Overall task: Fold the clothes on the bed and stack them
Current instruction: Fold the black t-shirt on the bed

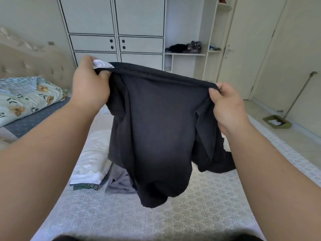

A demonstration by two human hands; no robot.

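Both hands (90, 84) hold black shirt (156, 133), label (102, 64) unreadable

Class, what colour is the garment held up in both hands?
Plain black cotton-like garment, no visible pattern; head view, the only view, shows it.

Black garment (156, 129) hanging above bed (199, 211)

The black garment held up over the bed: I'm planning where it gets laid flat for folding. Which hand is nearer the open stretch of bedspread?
Probably the right hand. Below it the patterned bedspread lies bare, while folded white clothes and grey cloth sit below the left hand. Both grip the black fabric garment.
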